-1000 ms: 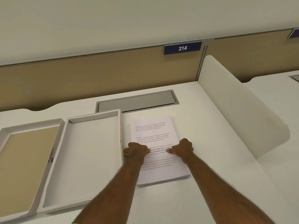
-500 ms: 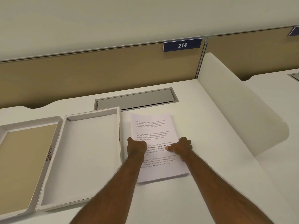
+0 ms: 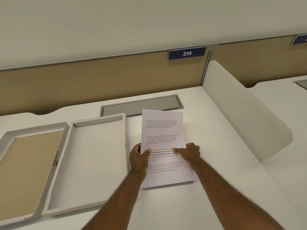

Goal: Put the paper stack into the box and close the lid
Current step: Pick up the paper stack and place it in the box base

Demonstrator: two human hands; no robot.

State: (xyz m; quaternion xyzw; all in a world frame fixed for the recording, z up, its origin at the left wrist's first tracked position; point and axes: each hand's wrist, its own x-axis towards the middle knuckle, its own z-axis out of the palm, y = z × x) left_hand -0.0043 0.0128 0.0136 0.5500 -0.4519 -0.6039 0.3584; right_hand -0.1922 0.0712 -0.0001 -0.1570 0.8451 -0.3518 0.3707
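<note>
A stack of white printed paper (image 3: 163, 130) is tilted up off the white desk, far end raised, near edge low. My left hand (image 3: 138, 157) grips its left edge with the thumb on top. My right hand (image 3: 189, 154) grips its right edge the same way. To the left lies the open white box (image 3: 98, 120), shallow and empty, its right wall beside my left hand. Further left lies the lid (image 3: 10, 135), upside down, tan inside, touching the box.
A grey cable hatch (image 3: 141, 105) is set into the desk behind the paper. A curved white divider (image 3: 240, 122) rises on the right. A tan partition with a blue sign reading 214 (image 3: 187, 53) closes the back.
Both hands went from resting as fists on the flat stack to gripping its side edges. The stack's far end has lifted off the desk.
</note>
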